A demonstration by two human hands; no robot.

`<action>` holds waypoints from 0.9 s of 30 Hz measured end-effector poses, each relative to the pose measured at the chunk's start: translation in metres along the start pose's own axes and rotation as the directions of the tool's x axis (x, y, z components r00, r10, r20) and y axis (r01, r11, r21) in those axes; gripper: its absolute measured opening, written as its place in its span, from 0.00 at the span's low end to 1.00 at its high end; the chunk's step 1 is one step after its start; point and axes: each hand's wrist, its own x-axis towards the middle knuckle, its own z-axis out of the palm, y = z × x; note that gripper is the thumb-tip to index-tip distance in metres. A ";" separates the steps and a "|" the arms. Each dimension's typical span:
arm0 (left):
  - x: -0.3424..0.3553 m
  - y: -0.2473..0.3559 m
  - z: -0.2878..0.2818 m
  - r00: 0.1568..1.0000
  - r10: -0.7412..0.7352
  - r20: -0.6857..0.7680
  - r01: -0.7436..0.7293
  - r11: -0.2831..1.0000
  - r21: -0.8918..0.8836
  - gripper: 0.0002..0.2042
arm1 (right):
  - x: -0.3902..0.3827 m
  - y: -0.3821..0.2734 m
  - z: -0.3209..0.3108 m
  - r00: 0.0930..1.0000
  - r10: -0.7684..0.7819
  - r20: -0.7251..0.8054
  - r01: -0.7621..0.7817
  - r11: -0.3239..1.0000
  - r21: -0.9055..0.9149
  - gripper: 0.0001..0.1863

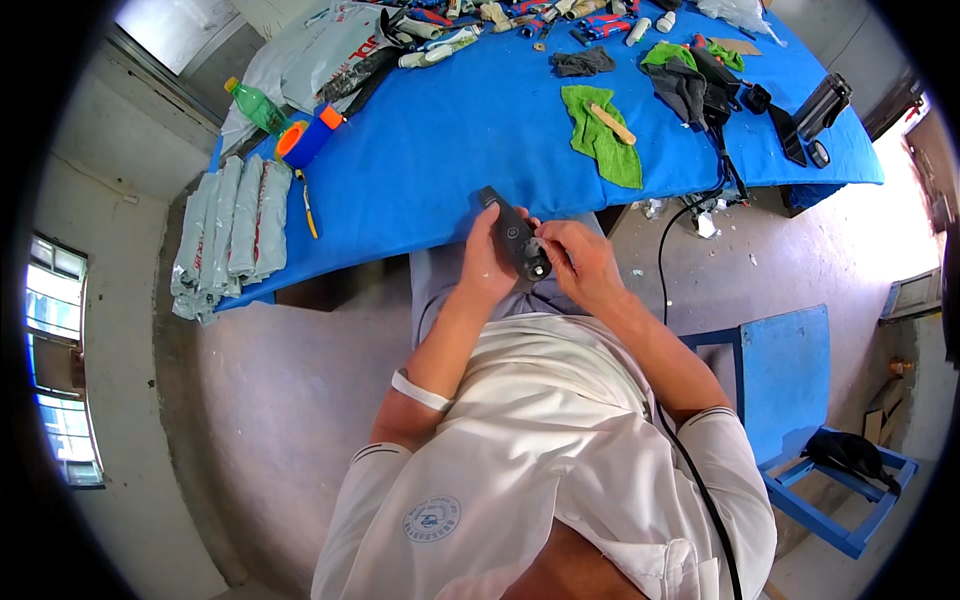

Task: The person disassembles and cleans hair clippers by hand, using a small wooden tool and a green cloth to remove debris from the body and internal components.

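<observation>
I hold a black handheld device (512, 232) with a round button and a light-coloured fitting at its lower end, just in front of the blue cloth-covered table (400, 190). My left hand (485, 262) is wrapped round its left side, thumb along the body. My right hand (575, 262) is closed at the device's right side, its fingertips on a small greyish piece I cannot make out. A green cloth (600, 150) with a wooden stick (612, 123) lies beyond my hands to the right.
Grey packets (230, 225), orange-and-blue tape (300, 142), a bottle (255, 105) and a yellow tool (308, 205) lie left. Assorted tools (560, 15), cloths (675, 90) and black equipment (805, 120) lie farther back and right. A cable (662, 280) hangs beside me. A blue chair (785, 380) stands right.
</observation>
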 end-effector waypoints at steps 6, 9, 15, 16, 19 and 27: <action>0.001 -0.010 -0.006 0.997 0.012 -0.073 -0.011 1.000 0.016 0.18 | 0.003 -0.004 -0.015 0.988 -0.054 0.146 0.060 0.998 -0.032 0.07; 0.004 -0.014 -0.013 0.998 0.000 -0.069 0.001 1.000 0.007 0.17 | -0.002 -0.011 -0.015 0.961 0.231 0.153 -0.242 0.969 0.056 0.04; -0.004 -0.011 -0.003 0.998 -0.058 -0.006 0.058 0.998 -0.017 0.17 | -0.015 -0.002 -0.001 0.830 0.536 0.153 -0.525 0.661 0.536 0.05; -0.004 -0.011 -0.001 0.998 -0.055 -0.015 0.055 0.998 -0.023 0.17 | -0.015 -0.001 -0.002 0.819 0.547 0.170 -0.536 0.627 0.566 0.05; -0.008 -0.008 -0.001 0.998 -0.061 0.013 0.062 0.997 -0.037 0.17 | -0.016 0.000 -0.002 0.770 0.595 0.231 -0.581 0.504 0.639 0.07; -0.014 -0.009 0.003 0.990 -0.082 0.111 0.083 0.997 -0.003 0.18 | -0.015 -0.008 -0.027 0.545 0.824 0.155 -0.608 0.261 0.750 0.07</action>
